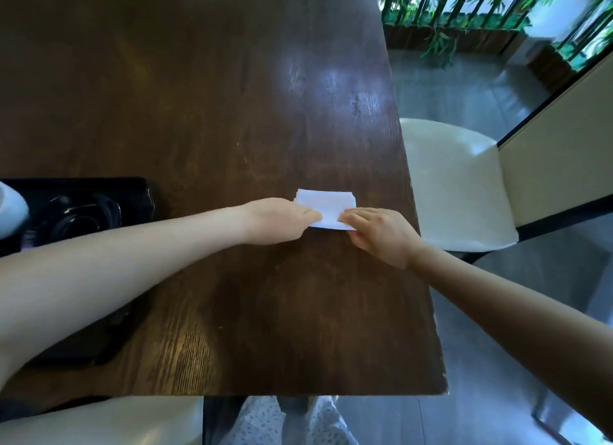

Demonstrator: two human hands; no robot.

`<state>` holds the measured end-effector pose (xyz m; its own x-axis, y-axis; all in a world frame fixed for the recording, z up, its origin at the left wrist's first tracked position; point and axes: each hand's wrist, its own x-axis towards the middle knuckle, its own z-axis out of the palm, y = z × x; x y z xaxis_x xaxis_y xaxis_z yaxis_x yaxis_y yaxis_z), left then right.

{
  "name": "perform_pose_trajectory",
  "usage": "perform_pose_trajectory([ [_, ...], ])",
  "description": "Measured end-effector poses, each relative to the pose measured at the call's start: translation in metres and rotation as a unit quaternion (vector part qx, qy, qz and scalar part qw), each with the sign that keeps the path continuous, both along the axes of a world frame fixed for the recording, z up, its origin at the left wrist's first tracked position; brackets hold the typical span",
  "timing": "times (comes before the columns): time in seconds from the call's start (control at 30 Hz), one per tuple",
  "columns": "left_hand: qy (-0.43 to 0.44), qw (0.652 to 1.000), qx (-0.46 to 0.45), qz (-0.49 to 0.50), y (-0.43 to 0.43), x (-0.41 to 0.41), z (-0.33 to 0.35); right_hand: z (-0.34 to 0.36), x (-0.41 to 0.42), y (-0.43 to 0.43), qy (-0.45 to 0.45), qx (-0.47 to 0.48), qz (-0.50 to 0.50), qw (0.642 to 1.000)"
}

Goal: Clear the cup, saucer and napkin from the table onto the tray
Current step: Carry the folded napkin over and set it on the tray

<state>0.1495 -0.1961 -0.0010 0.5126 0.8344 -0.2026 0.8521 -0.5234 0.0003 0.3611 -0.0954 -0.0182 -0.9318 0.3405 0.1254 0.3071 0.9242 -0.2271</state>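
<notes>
1. Dark brown wood-grain table [205, 112] filling most of the view, glossy, with pale light reflections toward 1 o'clock.
2. Grey floor beyond its right edge; green bamboo-like plants [464, 16] behind dark vertical bars at 1 o'clock.
3. Cream padded chair seat [454, 185] at 3 o'clock, just beside the table edge; another pale seat [99, 421] at 7 o'clock.
4. Folded white rectangular paper napkin [326, 205] lying flat on the table, slightly right of centre, near the right edge.
5. Left hand [282, 220] reaching in from 9 o'clock, fingers curled nearly closed, thumb and fingertips pinching the napkin's left edge.
6. Right hand [381, 234] coming from 4 o'clock, palm down, fingers loosely bent and only slightly parted, fingertips pressing on the napkin's near right corner; whether gripping or merely resting, cannot tell.
7. Black rectangular tray [132, 192] on the table at 9 o'clock, well apart from the napkin, partly hidden under the left forearm.
8. Glossy black saucer [83, 215] sitting on the tray.
9. White rounded cup [10, 212] at the far left edge, on the tray beside the saucer, cut off by the frame.
10. Patterned light trousers [265, 424] visible at 6 o'clock, below the table's near edge.
</notes>
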Motion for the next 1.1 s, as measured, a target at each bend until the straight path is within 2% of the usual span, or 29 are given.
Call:
perform_pose_trajectory([
  [0.03,-0.019,0.996,-0.032,0.078,0.007,-0.004,0.014,0.008,-0.003,0.004,0.009,-0.042,-0.043,0.998],
  [0.07,-0.086,0.984,-0.052,0.146,0.015,-0.008,0.028,0.017,-0.006,0.009,0.022,-0.092,-0.093,0.991],
  [0.13,-0.221,0.945,-0.107,0.216,0.028,-0.017,0.052,0.038,-0.013,0.022,0.061,-0.201,-0.170,0.963],
  [0.23,-0.341,0.891,-0.096,0.283,0.040,-0.027,0.082,0.073,-0.027,0.040,0.099,-0.306,-0.210,0.923],
  [0.27,-0.390,0.863,-0.093,0.306,0.043,-0.029,0.093,0.083,-0.032,0.043,0.119,-0.347,-0.216,0.905],
  [0.37,-0.551,0.749,-0.049,0.365,0.049,-0.033,0.121,0.112,-0.044,0.050,0.209,-0.453,-0.230,0.835],
  [0.5,-0.756,0.548,0.002,0.357,0.057,-0.023,0.152,0.153,-0.066,0.054,0.345,-0.501,-0.286,0.740],
  [0.53,-0.781,0.515,0.010,0.354,0.060,-0.017,0.159,0.166,-0.073,0.053,0.374,-0.498,-0.302,0.722],
  [0.57,-0.791,0.499,0.026,0.353,0.063,-0.012,0.166,0.178,-0.079,0.053,0.399,-0.492,-0.314,0.707],
  [0.6,-0.786,0.505,0.052,0.354,0.065,-0.007,0.174,0.191,-0.085,0.053,0.419,-0.480,-0.322,0.701],
  [0.67,-0.747,0.552,0.121,0.349,0.069,0.001,0.191,0.215,-0.091,0.052,0.443,-0.439,-0.329,0.709],
  [0.73,-0.710,0.597,0.174,0.330,0.072,0.003,0.207,0.236,-0.094,0.053,0.462,-0.398,-0.316,0.727],
  [0.8,-0.682,0.625,0.210,0.318,0.076,0.003,0.220,0.253,-0.095,0.055,0.474,-0.351,-0.291,0.753],
  [0.9,-0.651,0.629,0.288,0.311,0.078,0.006,0.235,0.267,-0.098,0.060,0.469,-0.271,-0.272,0.796],
  [0.97,-0.628,0.627,0.345,0.306,0.080,0.009,0.241,0.270,-0.102,0.059,0.460,-0.230,-0.280,0.811],
  [1.1,-0.621,0.609,0.379,0.317,0.081,0.014,0.244,0.270,-0.113,0.053,0.467,-0.193,-0.328,0.798],
])
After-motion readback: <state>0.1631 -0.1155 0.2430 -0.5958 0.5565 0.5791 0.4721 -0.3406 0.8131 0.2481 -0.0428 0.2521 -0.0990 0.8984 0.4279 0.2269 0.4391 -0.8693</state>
